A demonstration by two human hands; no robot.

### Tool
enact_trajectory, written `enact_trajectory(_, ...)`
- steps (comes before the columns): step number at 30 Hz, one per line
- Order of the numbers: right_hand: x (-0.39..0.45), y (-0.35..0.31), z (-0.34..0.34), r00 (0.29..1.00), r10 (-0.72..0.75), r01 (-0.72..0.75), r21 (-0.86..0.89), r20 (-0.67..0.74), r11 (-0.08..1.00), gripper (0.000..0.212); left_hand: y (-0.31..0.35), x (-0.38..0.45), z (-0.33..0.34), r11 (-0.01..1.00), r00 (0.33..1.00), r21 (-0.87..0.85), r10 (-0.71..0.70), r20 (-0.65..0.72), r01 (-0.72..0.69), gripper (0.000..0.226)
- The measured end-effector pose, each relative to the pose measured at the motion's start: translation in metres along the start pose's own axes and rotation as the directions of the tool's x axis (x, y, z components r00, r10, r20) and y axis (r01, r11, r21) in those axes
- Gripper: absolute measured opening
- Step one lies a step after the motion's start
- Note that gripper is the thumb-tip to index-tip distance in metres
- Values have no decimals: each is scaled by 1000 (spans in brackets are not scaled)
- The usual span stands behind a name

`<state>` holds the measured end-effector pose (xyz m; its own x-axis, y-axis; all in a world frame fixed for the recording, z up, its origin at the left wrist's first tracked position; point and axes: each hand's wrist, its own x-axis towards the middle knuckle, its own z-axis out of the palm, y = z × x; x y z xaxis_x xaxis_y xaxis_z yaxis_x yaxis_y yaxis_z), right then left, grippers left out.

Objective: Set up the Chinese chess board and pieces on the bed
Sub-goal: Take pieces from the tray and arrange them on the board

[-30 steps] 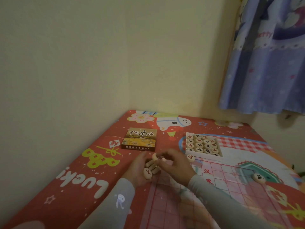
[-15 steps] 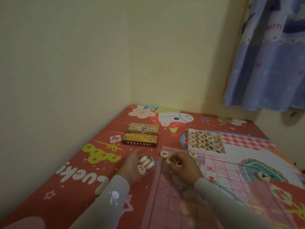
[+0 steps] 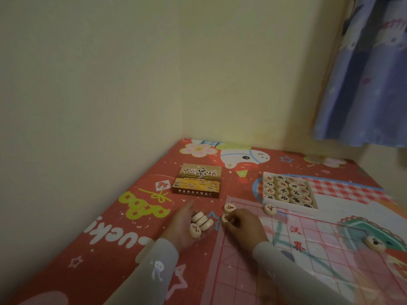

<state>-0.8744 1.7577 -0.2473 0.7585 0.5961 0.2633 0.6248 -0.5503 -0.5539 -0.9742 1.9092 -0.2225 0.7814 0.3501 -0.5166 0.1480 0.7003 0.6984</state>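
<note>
Bed cover [image 3: 105, 216]: red, with yellow coins, stars and white letters. It lies flat in the corner of the room, against the cream wall [image 3: 110, 84].
Box lid [image 3: 196, 181]: brown and yellow, with Chinese writing on top. It lies flat on the bed cover, away from the board, past the left hand.
Left hand [image 3: 182, 225]: palm up, fingers loosely open. It holds a small row of round chess pieces [image 3: 200, 223] on the palm and fingers. The nearest one shows a red mark. This hand is just left of the board's edge.
Right hand [image 3: 244, 225]: fingers curled down. The tips pinch one round piece [image 3: 225, 217] at the far left corner of the board.
Red piece [image 3: 229, 208]: lies flat on the board's corner, just past the right hand.
Board [image 3: 286, 260]: a thin pink sheet with a red grid and red Chinese words in the middle. It lies flat on the bed.
Piece by the tray [image 3: 270, 209]: lies flat on the board's far edge, just in front of the tray.
Tray [image 3: 290, 208]: white box full of round pieces with red and black marks, touching the far edge of the board.
Black piece [image 3: 375, 243]: lies alone on the right side of the board.
Curtain [image 3: 363, 84]: blue, hangs at the top right.
</note>
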Motion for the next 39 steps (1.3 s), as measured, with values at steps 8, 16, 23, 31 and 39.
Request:
enact_trajectory(8,-15,-12,-19,978,-187,202,190,-97,961,23,-6,-4,11,1000,1000,2,-4,-9,4,38)
enact_trajectory(16,-41,-28,-40,812,-583,584,-58,28,810,29,-18,-14,36,997,990,-34,-71,122,76,54)
enact_trajectory(23,-54,-35,-51,816,-578,576,-41,-28,816,42,-18,-33,45,995,994,-59,-76,82,81,43)
enact_trajectory(31,-63,-14,-70,961,-276,276,36,-4,961,23,-9,-41,12,977,999,-212,21,-31,-27,38)
enact_trajectory(39,-72,-2,-62,983,-172,172,15,65,985,20,-8,-45,9,975,997,-214,41,-64,-54,43)
